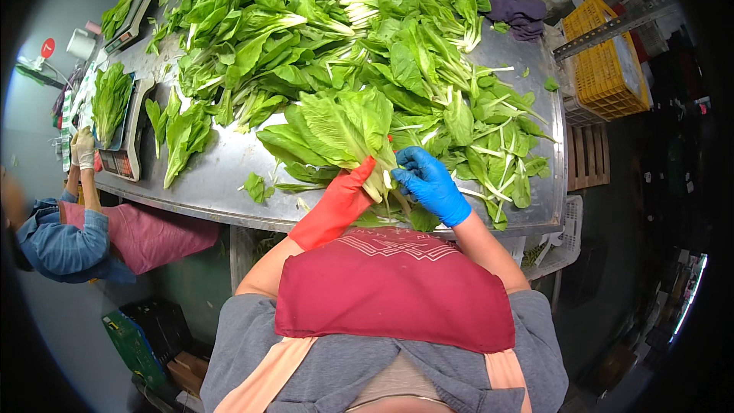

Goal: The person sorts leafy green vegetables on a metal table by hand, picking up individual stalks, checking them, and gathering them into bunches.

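Observation:
My left hand (pixel 338 198), in a red rubber glove, is wrapped around the stalks of a bunch of leafy greens (pixel 344 126). The leaves fan out away from me, and the pale cut ends point back towards my apron. At the right side of those stalks, my right hand (pixel 433 186) in a blue disposable glove has its fingers curled in, pinching at an outer leaf; the fingertips are partly hidden. Below the hands, loose leaves (pixel 424 219) lie at the near edge of the metal table (pixel 241 152). A large heap of the same greens (pixel 321 28) spreads beyond the bunch.
At left, a co-worker's gloved hands (pixel 84 146) are beside greens (pixel 111 100) on a digital scale (pixel 123 162). Another scale (pixel 129 23) stands behind. A purple cloth (pixel 519 14) lies at the far right, near yellow crates (pixel 610 74). A white crate (pixel 565 241) sits below the table's right side.

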The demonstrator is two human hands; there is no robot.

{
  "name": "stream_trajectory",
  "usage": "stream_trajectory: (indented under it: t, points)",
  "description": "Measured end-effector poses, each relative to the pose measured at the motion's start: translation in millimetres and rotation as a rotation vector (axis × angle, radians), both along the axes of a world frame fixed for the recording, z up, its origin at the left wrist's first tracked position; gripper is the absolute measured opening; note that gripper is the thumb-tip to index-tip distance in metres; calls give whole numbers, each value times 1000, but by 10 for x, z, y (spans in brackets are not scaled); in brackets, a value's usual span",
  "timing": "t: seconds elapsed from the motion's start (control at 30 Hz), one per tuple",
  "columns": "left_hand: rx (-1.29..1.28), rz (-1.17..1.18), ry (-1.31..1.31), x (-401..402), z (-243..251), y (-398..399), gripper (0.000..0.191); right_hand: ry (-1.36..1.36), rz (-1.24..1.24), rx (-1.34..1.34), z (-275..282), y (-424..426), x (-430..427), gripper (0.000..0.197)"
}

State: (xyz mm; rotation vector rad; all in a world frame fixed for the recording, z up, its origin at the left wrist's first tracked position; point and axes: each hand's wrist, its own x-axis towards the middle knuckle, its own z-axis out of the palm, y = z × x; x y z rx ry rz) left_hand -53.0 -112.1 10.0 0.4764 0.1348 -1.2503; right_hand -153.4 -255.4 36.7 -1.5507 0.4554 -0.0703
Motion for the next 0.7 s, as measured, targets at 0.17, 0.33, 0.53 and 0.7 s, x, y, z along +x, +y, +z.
stream_trajectory:
  t: [0.17, 0.33, 0.53, 0.7]
  points:
    - [143, -43, -77, -47, -66, 56, 37, -61, 9, -141, -132, 10, 8, 25]
    - [139, 48, -107, -2, -173, 3, 33, -32, -241, 259, -206, 132, -25, 18]
    - [23, 120, -233, 27, -230, 17, 34, -172, -96, -744, -303, -109, -115, 18]
    - [100, 89, -237, -43, -469, 68, 33, -110, -116, -84, -215, 91, 18, 18]
